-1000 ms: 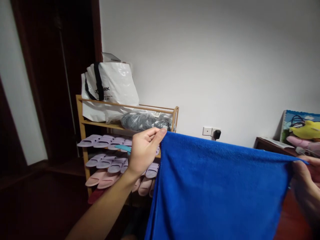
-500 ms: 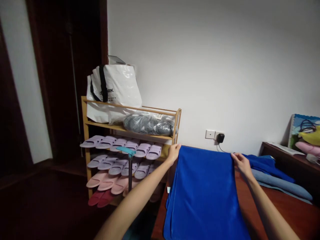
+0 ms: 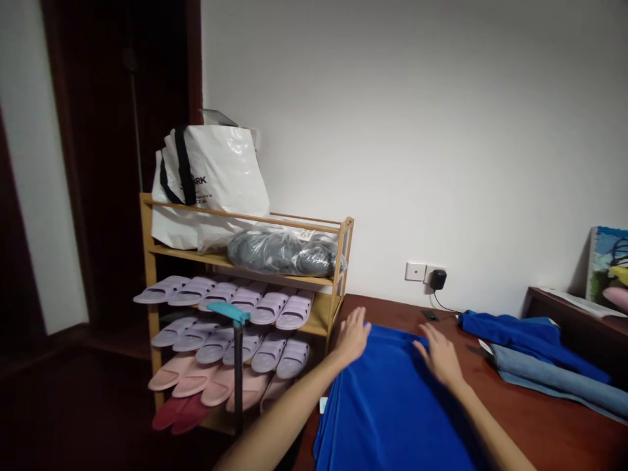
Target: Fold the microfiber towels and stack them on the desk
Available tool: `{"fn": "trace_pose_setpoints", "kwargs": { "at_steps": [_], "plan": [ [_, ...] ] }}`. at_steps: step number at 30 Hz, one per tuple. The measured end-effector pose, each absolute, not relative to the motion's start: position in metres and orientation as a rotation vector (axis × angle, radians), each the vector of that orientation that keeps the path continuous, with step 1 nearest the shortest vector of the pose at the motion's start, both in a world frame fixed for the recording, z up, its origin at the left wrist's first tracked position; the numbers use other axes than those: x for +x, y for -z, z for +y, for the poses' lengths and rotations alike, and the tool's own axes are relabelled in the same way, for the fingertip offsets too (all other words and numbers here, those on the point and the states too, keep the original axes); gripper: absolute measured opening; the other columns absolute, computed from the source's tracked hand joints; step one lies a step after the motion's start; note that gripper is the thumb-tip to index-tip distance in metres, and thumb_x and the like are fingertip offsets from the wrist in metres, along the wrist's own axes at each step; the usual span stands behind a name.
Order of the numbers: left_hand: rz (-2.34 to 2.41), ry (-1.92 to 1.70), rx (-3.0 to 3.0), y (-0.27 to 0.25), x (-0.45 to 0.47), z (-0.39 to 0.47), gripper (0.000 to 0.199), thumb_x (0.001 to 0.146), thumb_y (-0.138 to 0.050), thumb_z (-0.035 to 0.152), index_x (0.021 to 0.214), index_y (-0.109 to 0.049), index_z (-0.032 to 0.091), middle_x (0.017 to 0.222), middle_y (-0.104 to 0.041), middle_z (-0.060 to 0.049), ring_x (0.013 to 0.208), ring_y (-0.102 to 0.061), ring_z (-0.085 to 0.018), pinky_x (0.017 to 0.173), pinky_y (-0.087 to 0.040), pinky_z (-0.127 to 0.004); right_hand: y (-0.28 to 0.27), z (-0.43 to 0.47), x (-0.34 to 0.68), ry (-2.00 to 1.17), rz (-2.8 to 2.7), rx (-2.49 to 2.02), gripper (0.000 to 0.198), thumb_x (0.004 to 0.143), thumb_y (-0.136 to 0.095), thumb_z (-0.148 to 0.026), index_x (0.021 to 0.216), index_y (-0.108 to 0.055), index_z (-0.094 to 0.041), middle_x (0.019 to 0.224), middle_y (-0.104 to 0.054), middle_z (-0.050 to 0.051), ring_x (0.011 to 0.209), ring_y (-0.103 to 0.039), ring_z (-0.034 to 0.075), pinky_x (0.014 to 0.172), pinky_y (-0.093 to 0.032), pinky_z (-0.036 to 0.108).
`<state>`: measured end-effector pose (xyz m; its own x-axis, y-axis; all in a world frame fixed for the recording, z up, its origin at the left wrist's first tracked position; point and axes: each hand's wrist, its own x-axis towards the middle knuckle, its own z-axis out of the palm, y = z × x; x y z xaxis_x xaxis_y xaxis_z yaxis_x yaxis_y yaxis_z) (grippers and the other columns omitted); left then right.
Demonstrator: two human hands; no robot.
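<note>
One blue cloth [image 3: 392,399] lies in front of me on the counter [image 3: 554,418]. My left hand [image 3: 352,335] is at its far left corner, my right hand [image 3: 441,356] at its far right, the grip wide in both, fingers spread. Right of the blue cloth lie one blue bundle [image 3: 515,333] and one grey-blue roll [image 3: 549,374]; left of it, one wooden rack [image 3: 321,319] carries six lavender slippers [image 3: 269,307] on its upper slipper row.

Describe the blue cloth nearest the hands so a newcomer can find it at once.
Right of the shoe rack is a reddish-brown table. The blue cloth lies there, left hand and right hand at its far corners. It looks broader than the bunched blue fabric farther right.
</note>
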<state>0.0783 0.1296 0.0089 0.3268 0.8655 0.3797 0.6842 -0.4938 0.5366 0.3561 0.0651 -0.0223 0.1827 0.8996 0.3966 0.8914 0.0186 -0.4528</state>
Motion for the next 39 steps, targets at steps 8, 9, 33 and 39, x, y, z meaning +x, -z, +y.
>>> {"fn": "trace_pose_setpoints", "kwargs": {
  "at_steps": [8, 9, 33, 39],
  "plan": [
    [1.196, -0.366, 2.617, 0.021, 0.084, 0.107, 0.071, 0.09, -0.021, 0.063, 0.144, -0.029, 0.018, 0.152, -0.019, -0.01, 0.14, -0.012, -0.026, 0.11, -0.006, -0.051, 0.044, 0.058, 0.338, -0.164, -2.009, -2.026, 0.072, 0.083, -0.02, -0.07, 0.142, -0.028, -0.03, 0.15, -0.018, 0.001, 0.139, -0.01, 0.02, 0.112, -0.013, 0.045],
    [1.201, -0.34, 2.626, 0.02, 0.084, 0.107, 0.071, 0.09, -0.019, 0.063, 0.145, -0.027, 0.018, 0.152, -0.017, -0.009, 0.14, -0.01, -0.025, 0.11, -0.006, -0.051, 0.043, 0.057, 0.339, -0.166, -2.015, -2.039, 0.072, 0.084, -0.019, -0.07, 0.143, -0.027, -0.029, 0.15, -0.017, 0.001, 0.14, -0.009, 0.02, 0.112, -0.012, 0.045],
    [1.287, -0.814, 2.258, -0.013, 0.018, 0.098, 0.02, 0.067, -0.072, 0.028, 0.072, -0.055, 0.019, 0.089, -0.054, -0.001, 0.097, -0.051, -0.024, 0.085, -0.036, -0.036, 0.011, 0.012, 0.386, -0.457, -1.653, -1.76, 0.032, 0.061, -0.06, -0.047, 0.074, -0.05, -0.02, 0.088, -0.055, 0.005, 0.091, -0.05, 0.025, 0.079, -0.041, 0.041],
    [1.016, -1.078, 2.045, -0.048, 0.024, 0.104, 0.023, 0.082, -0.055, 0.04, 0.087, -0.049, 0.019, 0.072, -0.056, 0.003, 0.068, -0.057, -0.015, 0.062, -0.042, -0.024, -0.022, -0.002, 0.401, -0.733, -1.526, -1.436, 0.046, 0.073, -0.053, -0.061, 0.091, -0.044, -0.02, 0.074, -0.054, -0.002, 0.065, -0.053, 0.013, 0.058, -0.043, 0.025]
  ]
}}
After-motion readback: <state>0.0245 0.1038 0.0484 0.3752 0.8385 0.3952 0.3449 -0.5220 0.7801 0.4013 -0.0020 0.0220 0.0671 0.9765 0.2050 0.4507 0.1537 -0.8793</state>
